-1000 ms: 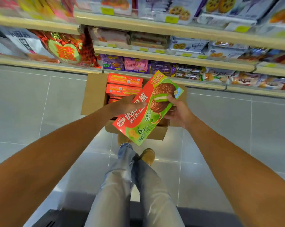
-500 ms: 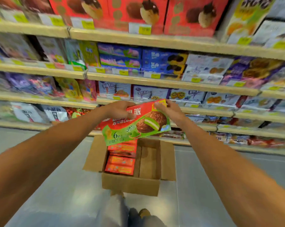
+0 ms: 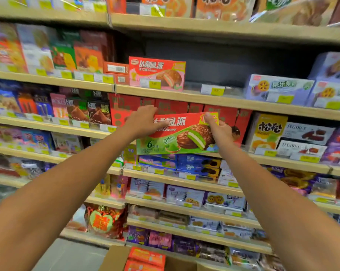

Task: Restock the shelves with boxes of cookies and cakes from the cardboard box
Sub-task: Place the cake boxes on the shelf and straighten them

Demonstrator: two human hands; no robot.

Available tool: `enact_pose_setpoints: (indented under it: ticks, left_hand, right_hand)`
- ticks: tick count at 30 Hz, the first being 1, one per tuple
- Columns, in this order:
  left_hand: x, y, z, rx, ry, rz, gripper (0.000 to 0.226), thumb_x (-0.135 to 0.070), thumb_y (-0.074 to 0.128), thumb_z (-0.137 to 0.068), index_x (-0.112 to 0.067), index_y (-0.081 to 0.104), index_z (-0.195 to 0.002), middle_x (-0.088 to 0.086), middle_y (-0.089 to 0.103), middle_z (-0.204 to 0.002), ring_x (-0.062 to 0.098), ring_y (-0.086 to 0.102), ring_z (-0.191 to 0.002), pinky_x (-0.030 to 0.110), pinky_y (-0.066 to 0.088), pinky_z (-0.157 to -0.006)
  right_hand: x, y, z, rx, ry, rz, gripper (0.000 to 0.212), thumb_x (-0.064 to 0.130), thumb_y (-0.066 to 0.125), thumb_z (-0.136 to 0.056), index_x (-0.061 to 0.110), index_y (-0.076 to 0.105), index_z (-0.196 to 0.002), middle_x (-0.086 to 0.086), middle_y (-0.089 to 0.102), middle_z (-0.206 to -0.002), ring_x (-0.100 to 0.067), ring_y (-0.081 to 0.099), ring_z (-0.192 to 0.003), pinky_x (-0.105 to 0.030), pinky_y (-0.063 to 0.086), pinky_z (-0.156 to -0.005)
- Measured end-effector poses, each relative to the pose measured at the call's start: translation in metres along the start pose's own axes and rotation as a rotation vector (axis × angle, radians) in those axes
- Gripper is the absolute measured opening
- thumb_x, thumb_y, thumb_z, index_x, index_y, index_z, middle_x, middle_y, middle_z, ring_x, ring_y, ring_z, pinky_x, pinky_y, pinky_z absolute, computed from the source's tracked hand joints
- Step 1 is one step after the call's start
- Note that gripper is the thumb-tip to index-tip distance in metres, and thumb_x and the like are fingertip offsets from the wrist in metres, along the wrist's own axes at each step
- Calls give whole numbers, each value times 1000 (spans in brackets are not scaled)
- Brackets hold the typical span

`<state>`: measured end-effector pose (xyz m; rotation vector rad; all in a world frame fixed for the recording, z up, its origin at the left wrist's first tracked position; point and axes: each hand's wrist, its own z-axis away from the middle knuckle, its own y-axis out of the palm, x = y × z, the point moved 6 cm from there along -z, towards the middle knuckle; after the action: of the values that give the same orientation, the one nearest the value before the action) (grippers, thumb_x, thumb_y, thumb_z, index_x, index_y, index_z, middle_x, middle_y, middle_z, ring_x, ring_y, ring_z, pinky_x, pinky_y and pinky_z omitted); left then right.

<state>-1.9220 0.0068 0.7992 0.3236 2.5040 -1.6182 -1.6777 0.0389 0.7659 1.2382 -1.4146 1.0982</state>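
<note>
Sitting lowest, the carton (image 3: pixel 114 259) holds more red boxes (image 3: pixel 146 257). Above it, both hands clamp the pie box (image 3: pixel 177 137) in mid-air before the shelves (image 3: pixel 184 96). The left hand (image 3: pixel 143 122) curls over its top-left edge, and the right hand (image 3: pixel 220 130) pinches the top-right corner. Its likely slot is the dark gap (image 3: pixel 214 69) right of the pink box (image 3: pixel 157 74). I would lift it clear of the price tags (image 3: pixel 212 90), face outward, and slide it in flush. Readable: "6" on the held box and "园.派" beside the left hand; "达利园.派" on the pink one. The script line is blurred.
</note>
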Motion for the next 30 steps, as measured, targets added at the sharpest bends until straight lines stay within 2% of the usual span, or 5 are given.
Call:
enact_pose_setpoints:
  ticks: [5,13,22,26,30]
  left_hand:
    - [54,-25,-30,-29,-345,560,102,-54,62,-82,-5,2,-149,18,22,-154,36,27,-140,48,29,-114]
    - [70,-67,-86,-79,-121,775,36,-19,59,-92,-7,51,-126,1,59,-112,14,55,-103,25,39,-89]
    - [122,-91,-165,-197,-155,853,24,-15,62,-90,-15,51,-112,-1,59,-95,0,60,-83,10,48,-74]
    - [153,-80,-204,-196,-172,825,57,-47,74,-72,-18,54,-117,14,39,-140,28,41,-131,47,36,-110]
    - [159,-77,-220,-147,-168,862,71,-48,78,-69,-14,43,-120,10,49,-130,24,51,-120,46,41,-105]
  right_hand:
    - [47,11,-36,-112,-42,-21,65,73,65,-63,12,65,-84,1,68,-88,-18,64,-85,-36,51,-85]
    - [96,60,-95,-66,-156,-143,51,47,69,-81,4,57,-106,-5,64,-93,-10,62,-75,-20,49,-59]
    - [131,127,-163,98,-308,-29,57,25,76,-64,18,55,-117,-6,68,-112,-23,64,-105,-38,51,-93]
    - [127,141,-184,83,-313,-96,40,12,71,-81,18,55,-117,-2,67,-107,-21,64,-103,-36,50,-93]
    - [123,149,-202,30,-306,-153,36,8,68,-82,16,53,-114,1,66,-100,-16,63,-94,-26,50,-80]
